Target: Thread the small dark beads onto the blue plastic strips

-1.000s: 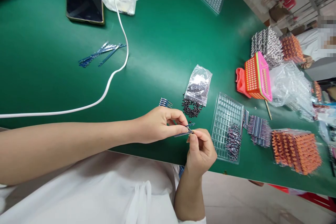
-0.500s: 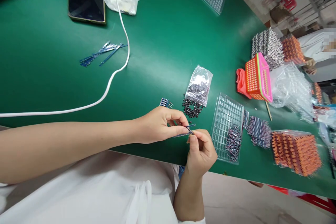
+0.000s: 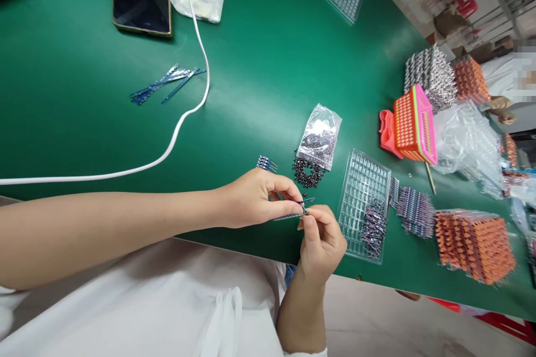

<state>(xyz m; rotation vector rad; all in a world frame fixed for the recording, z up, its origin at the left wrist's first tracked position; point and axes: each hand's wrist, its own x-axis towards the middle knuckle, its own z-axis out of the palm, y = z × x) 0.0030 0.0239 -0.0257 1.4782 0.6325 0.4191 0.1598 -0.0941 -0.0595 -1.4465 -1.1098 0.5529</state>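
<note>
My left hand (image 3: pixel 266 198) pinches thin blue metal strips (image 3: pixel 288 216) between thumb and fingers, low over the table's near edge. Another strip end sticks out past the fingertips. Closed at the tips, my right hand (image 3: pixel 322 242) meets the left one at the strips' end; the small piece in its pinch is too tiny to make out. Just beyond the left hand lies a short row of dark blue pieces with pins (image 3: pixel 267 164). Small dark beads (image 3: pixel 309 172) spill from a clear zip bag (image 3: pixel 320 134) further out.
A clear compartment tray (image 3: pixel 362 189) holding dark pieces lies right of my hands. Beyond it are orange stacks (image 3: pixel 475 245) and an orange-pink basket (image 3: pixel 412 122). A white cable (image 3: pixel 180 122), loose blue strips (image 3: pixel 167 83) and a phone (image 3: pixel 142 0) lie left. Another person's hand shows far right.
The view has shifted slightly. Both hands keep almost the same pose at the strips, with only tiny finger movement.
</note>
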